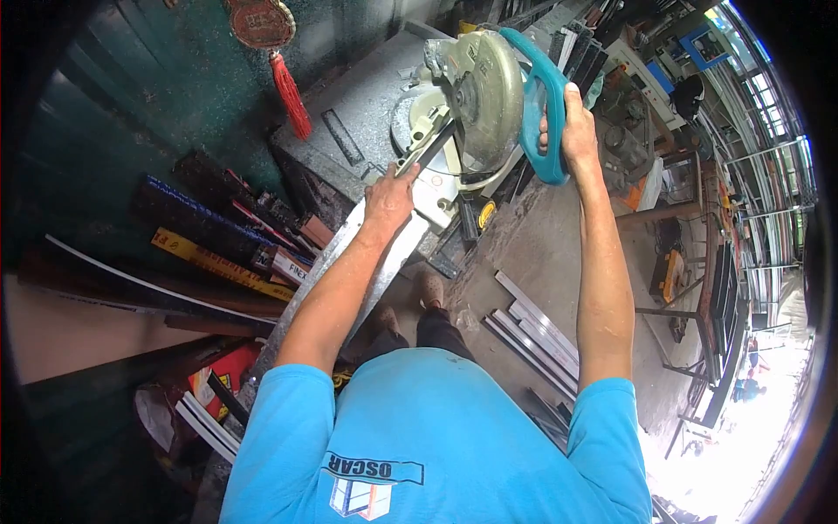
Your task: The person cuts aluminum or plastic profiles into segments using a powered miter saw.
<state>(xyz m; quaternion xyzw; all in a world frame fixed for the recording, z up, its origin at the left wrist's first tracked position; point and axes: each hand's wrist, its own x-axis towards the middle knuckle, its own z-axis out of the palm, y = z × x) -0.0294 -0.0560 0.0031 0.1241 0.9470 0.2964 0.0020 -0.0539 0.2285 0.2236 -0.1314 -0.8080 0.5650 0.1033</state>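
A miter saw (484, 100) stands on a dusty bench in front of me, its round blade guard beside the cutting base. My right hand (578, 135) is wrapped round the saw's teal handle (550, 96), thumb on the upper side. My left hand (388, 199) holds a dark, narrow bar (435, 144) down on the saw base, by the fence. That bar runs from my fingers toward the blade guard. What lies under my left palm is hidden.
A short dark strip (342, 138) lies on the bench (301, 144). Long profiles (537, 336) lie on the floor at my right. Boards and strips (209, 262) lean at the left. A red tassel (290, 96) hangs above the bench. A metal-framed table (698, 262) stands at the right.
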